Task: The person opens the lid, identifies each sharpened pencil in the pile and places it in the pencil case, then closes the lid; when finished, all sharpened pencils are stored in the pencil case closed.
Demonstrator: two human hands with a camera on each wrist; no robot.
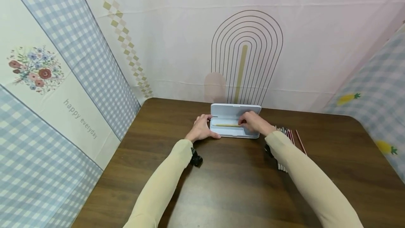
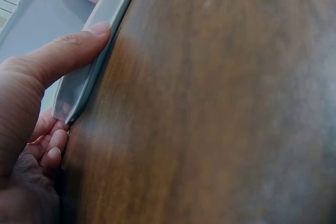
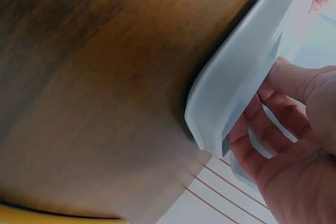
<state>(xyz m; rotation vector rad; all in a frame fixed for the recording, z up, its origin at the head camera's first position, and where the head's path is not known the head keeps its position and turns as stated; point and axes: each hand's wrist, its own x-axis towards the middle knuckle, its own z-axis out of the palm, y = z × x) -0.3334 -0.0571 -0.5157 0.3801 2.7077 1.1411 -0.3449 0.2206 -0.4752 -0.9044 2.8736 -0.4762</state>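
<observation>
An open pale-blue pencil case [image 1: 232, 132] lies on the table, its lid [image 1: 225, 109] raised at the back. My left hand [image 1: 201, 129] grips its left end; in the left wrist view the thumb presses the front wall and the other fingers bend around the end. Inside the case, a yellow pencil [image 1: 225, 125] lies lengthwise. The curled fingers of my right hand [image 1: 253, 121] pinch the pencil's right end. From the right wrist, that hand [image 3: 294, 135] reaches over the case wall [image 3: 236, 72], and the pencil is hidden.
Several colored pencils [image 1: 288, 133] lie side by side to the right of the case, partly covered by my right forearm. A reddish pencil [image 1: 301, 142] lies slightly apart from them. A patterned cloth [image 1: 177, 45] hangs behind the wooden table [image 1: 227, 182].
</observation>
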